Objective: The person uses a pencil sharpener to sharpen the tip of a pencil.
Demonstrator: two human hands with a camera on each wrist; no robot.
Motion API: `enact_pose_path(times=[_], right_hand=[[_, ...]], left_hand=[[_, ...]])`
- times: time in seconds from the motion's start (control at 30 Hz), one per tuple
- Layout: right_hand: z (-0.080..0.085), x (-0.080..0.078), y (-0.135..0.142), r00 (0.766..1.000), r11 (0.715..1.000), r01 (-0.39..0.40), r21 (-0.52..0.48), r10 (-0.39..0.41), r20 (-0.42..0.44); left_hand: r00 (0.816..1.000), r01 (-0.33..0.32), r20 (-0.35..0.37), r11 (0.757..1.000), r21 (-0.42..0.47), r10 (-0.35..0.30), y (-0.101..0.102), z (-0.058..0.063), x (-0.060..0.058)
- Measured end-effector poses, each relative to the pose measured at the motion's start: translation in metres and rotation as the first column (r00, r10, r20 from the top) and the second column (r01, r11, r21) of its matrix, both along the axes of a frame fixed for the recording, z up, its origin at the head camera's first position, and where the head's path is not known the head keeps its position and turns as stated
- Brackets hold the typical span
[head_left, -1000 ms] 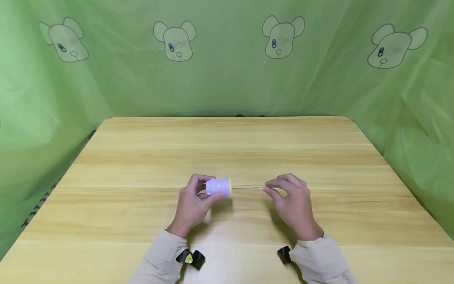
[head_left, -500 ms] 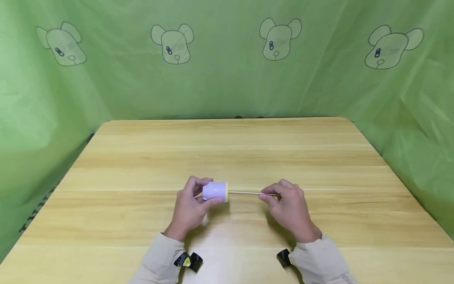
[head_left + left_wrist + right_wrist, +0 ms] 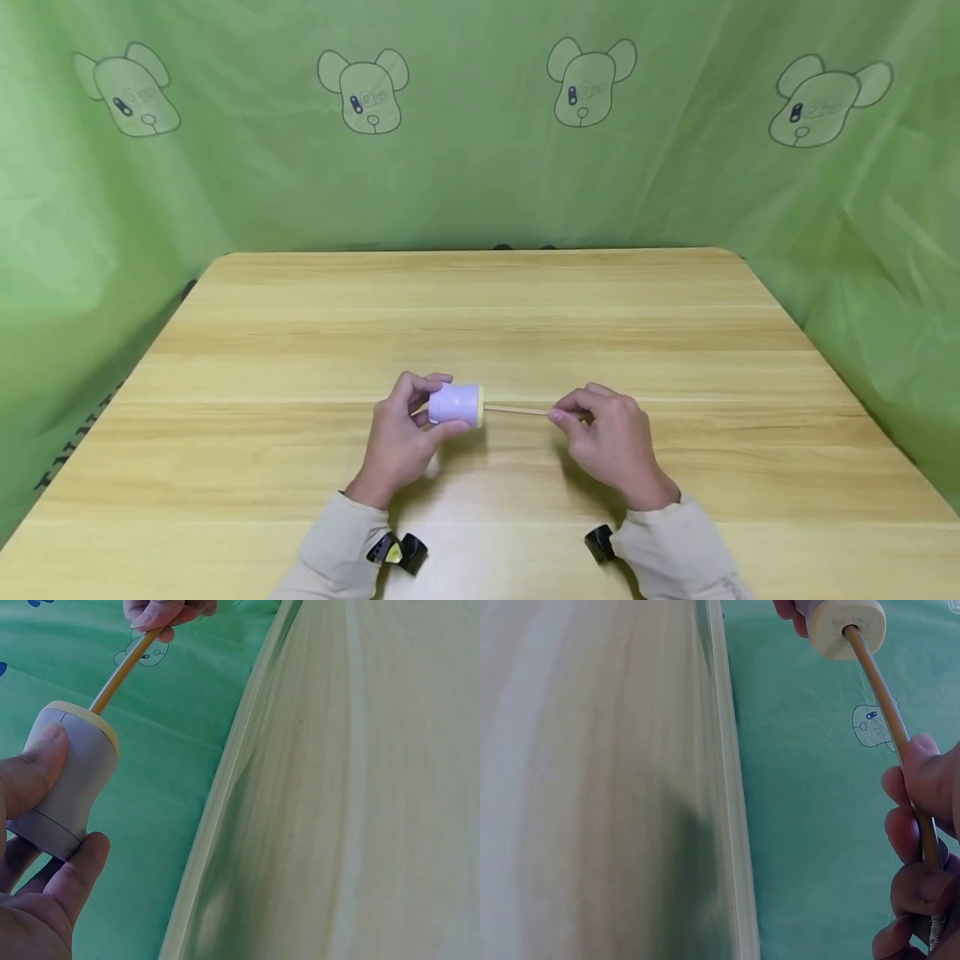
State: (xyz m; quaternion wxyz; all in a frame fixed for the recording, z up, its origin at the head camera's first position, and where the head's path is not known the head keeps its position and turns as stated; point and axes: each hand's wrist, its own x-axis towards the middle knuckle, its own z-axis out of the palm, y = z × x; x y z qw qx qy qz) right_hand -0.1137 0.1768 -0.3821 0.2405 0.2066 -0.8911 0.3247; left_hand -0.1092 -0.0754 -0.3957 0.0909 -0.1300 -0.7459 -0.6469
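Note:
A small lilac pencil sharpener (image 3: 456, 404) with a cream end lies sideways above the table, gripped between the thumb and fingers of my left hand (image 3: 401, 437). A thin wooden-looking pencil (image 3: 517, 409) runs into the hole in its cream end (image 3: 836, 634). My right hand (image 3: 611, 433) pinches the pencil near its other end between thumb and fingers. In the right wrist view the pencil's silvery tail (image 3: 935, 930) passes under the curled fingers. The pencil's tip is hidden inside the sharpener.
A light wood-grain table (image 3: 480, 325) spreads beneath both hands. Green cloth (image 3: 480, 183) with printed bear heads hangs behind it and along the sides. Black straps with small black devices (image 3: 415, 554) sit at both wrists.
Both hands have shifted slightly left and toward me in the head view. The pencil's visible side has changed in shade, and my right fingers are bent a little differently around it.

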Motion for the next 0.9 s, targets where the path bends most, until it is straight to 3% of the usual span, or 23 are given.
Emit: enact_pose_path(times=[0.2,0.37,0.67,0.9], right_hand=[[0.0008,0.0019,0.0004,0.992,0.999,0.035,0.016,-0.036,0.120],[0.0019,0.0013,0.0004,0.988,0.999,0.035,0.019,-0.038,0.147],[-0.0048,-0.0069,0.0052,0.997,0.993,-0.074,-0.095,0.070,-0.040],[-0.0023,-0.0059,0.0002,0.979,0.993,0.026,-0.112,-0.048,-0.196]], left_hand=[[0.999,0.001,-0.032,1.000,-0.028,-0.002,-0.0001,-0.0003,0.0005],[0.999,0.001,-0.032,1.000,-0.019,-0.002,0.0004,0.0002,0.0002],[0.999,-0.022,-0.024,1.000,0.007,0.022,-0.0012,0.0010,-0.0002],[0.999,-0.029,-0.020,0.999,-0.026,0.029,-0.0011,0.0008,-0.0001]])
